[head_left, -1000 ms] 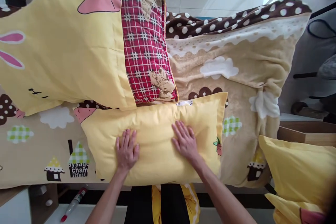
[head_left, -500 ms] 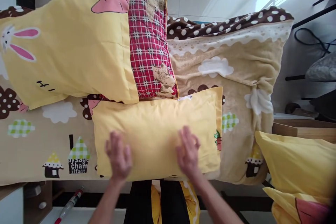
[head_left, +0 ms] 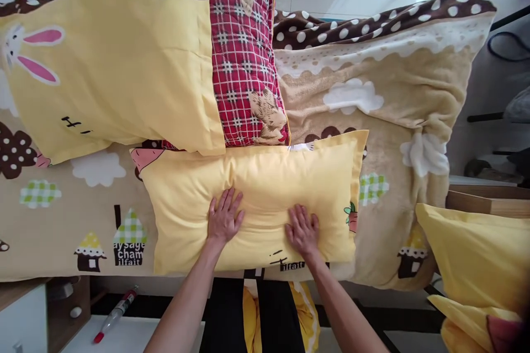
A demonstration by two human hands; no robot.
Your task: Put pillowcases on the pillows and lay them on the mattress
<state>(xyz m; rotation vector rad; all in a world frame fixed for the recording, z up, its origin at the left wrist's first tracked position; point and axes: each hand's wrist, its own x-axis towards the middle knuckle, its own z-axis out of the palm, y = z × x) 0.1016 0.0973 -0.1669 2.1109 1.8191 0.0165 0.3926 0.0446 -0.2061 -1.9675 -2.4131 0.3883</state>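
A yellow pillow with small carrot prints lies across the near side of a beige blanket. Flat on its left-middle part rests my left hand, fingers spread, pressing creases into the cloth. My right hand lies palm down farther right on the same pillow, its fingers loosely apart. Touching the pillow's far edge is a larger yellow pillowcase with a rabbit and a carrot on it. A red plaid pillow sticks out from its right end.
More yellow fabric hangs at the right by a wooden drawer. On the lower left, a clear bottle with a red cap lies below the bed. A brown polka-dot border edges the blanket's far side.
Both hands, blurred above the pillow before, now press flat on it. My left hand has shifted right. The pillow shows deeper dents, and the view has moved slightly.
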